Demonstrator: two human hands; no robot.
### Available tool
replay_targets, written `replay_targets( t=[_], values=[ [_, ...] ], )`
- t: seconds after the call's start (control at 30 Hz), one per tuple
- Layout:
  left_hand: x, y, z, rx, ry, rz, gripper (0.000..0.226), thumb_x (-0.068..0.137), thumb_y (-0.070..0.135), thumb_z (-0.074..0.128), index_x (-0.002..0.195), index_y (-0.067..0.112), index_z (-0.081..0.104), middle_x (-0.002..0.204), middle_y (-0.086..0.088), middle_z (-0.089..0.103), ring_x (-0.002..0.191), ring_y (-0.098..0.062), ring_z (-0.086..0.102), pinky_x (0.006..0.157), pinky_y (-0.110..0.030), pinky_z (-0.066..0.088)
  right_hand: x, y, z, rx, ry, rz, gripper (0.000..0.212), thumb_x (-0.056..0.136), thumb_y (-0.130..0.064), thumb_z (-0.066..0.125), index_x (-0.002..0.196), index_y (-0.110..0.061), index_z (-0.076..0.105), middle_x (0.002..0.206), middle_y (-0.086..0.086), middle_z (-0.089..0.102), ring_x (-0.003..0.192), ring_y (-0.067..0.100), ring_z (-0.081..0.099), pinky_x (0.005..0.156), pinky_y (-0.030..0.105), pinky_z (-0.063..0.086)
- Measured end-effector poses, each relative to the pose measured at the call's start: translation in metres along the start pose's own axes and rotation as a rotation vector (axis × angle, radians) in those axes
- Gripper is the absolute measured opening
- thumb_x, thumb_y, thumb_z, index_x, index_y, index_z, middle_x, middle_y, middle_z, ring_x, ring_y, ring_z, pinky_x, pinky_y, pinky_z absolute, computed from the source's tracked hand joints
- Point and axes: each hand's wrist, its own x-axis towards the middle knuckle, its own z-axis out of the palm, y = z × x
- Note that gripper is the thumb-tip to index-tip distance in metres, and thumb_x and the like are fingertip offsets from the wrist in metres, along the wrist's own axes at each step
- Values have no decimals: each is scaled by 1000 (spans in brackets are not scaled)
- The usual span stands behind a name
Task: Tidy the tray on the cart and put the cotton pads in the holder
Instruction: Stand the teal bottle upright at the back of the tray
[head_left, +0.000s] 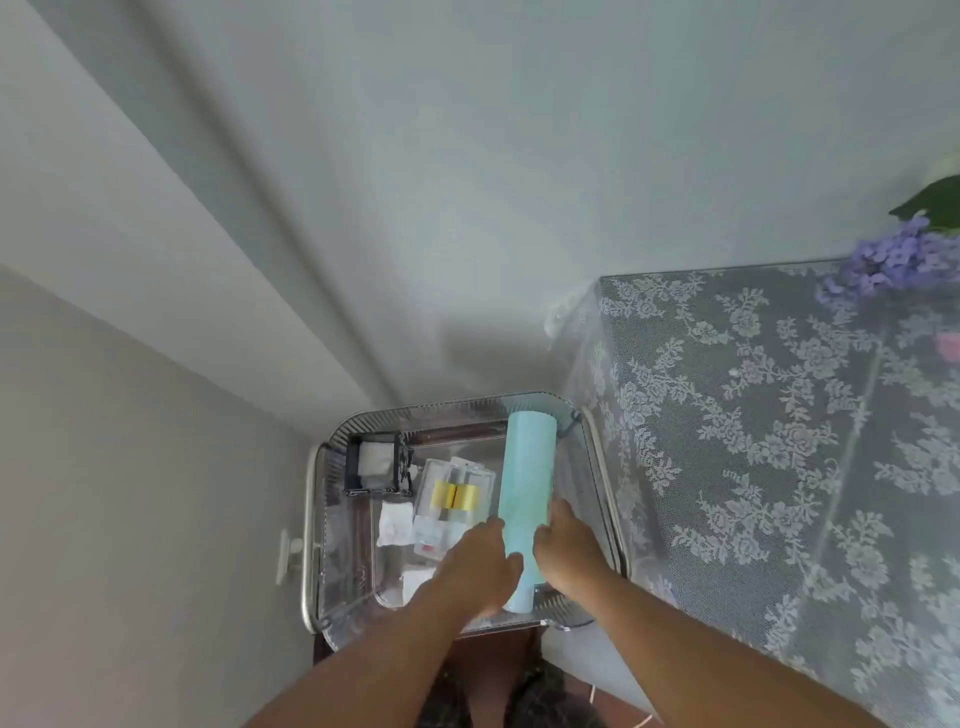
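A clear tray (467, 406) sits on top of the cart (307, 525). Both hands grip a tall mint-green bottle (527, 467) that stands in the tray's right part: my left hand (480, 566) on its left side, my right hand (563, 551) on its right side, low on the bottle. A dark holder (400, 462) with white cotton pads (375, 460) inside stands at the tray's back left. A loose white cotton pad (396, 525) lies on the tray floor. Another white pad (415, 579) shows partly under my left hand.
A clear box with two yellow-capped vials (454, 493) lies in the tray's middle. A table with a lace cloth (779, 441) stands close on the right, bearing purple flowers (893, 260). Walls close in behind and on the left.
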Motion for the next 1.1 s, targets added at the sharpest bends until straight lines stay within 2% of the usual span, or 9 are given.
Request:
replay_targets(
  t=[0.13, 0.3, 0.4, 0.53, 0.67, 0.83, 0.97, 1.03, 1.1],
  values=[
    [-4, -1, 9, -77, -61, -97, 47, 91, 32, 44, 137, 23, 40, 134, -1, 55, 111, -23, 56, 93, -35, 44, 4, 3, 5, 73, 15, 86, 43, 102, -13, 37, 144, -17, 42, 124, 14, 65, 96, 31, 68, 64, 33, 48],
    [-4, 1, 25, -165, -2, -149, 50, 93, 31, 41, 141, 20, 34, 119, -3, 63, 96, -25, 63, 91, -45, 48, 4, 2, 11, 117, -2, 144, 37, 107, -22, 33, 141, -15, 47, 118, 11, 61, 100, 28, 63, 76, 35, 48],
    [-4, 1, 30, -250, 88, -152, 45, 93, 31, 41, 137, 23, 41, 117, 1, 63, 98, -21, 60, 91, -41, 47, 3, 1, 12, 101, -13, 142, 42, 108, -25, 31, 147, -17, 43, 136, 14, 61, 114, 32, 62, 94, 42, 52],
    [-12, -6, 27, -263, 170, -161, 45, 91, 42, 42, 134, 27, 48, 97, 10, 59, 84, -14, 57, 72, -33, 43, -8, 0, 17, 94, -24, 124, 43, 106, -31, 32, 147, -21, 40, 133, 14, 64, 110, 34, 64, 98, 49, 52],
    [-27, -8, 16, -242, 286, -129, 49, 84, 59, 42, 126, 38, 54, 83, 23, 58, 74, 2, 57, 57, -21, 41, -23, -1, 17, 130, -8, 82, 40, 105, -38, 33, 140, -25, 47, 124, 8, 67, 103, 27, 66, 90, 44, 56],
    [-46, 9, -4, -217, 428, -34, 48, 86, 66, 42, 125, 44, 55, 100, 14, 56, 76, -4, 60, 62, -27, 45, -36, -6, 1, 346, 6, 39, 37, 105, -42, 38, 123, -22, 63, 112, 5, 72, 97, 21, 70, 88, 47, 59],
    [-51, 34, -31, -316, 540, 91, 49, 94, 65, 34, 113, 33, 66, 91, 13, 56, 85, 4, 52, 60, -9, 37, -37, -14, -22, 531, -63, 104, 46, 107, -46, 38, 105, -13, 71, 94, 14, 80, 88, 28, 78, 87, 52, 63],
    [-48, 47, -44, -375, 501, 67, 62, 93, 71, 26, 113, 29, 66, 97, 1, 58, 89, -3, 52, 64, -13, 37, -34, -21, -32, 604, -70, 146, 49, 108, -44, 40, 99, -7, 70, 89, 23, 79, 76, 31, 76, 84, 52, 64],
    [-42, 58, -56, -391, 459, 82, 78, 92, 75, 20, 114, 17, 66, 100, -13, 59, 93, -23, 57, 68, -31, 44, -30, -30, -41, 678, -48, 178, 47, 108, -43, 42, 102, -5, 68, 87, 25, 78, 66, 28, 73, 72, 44, 64]
  ],
)
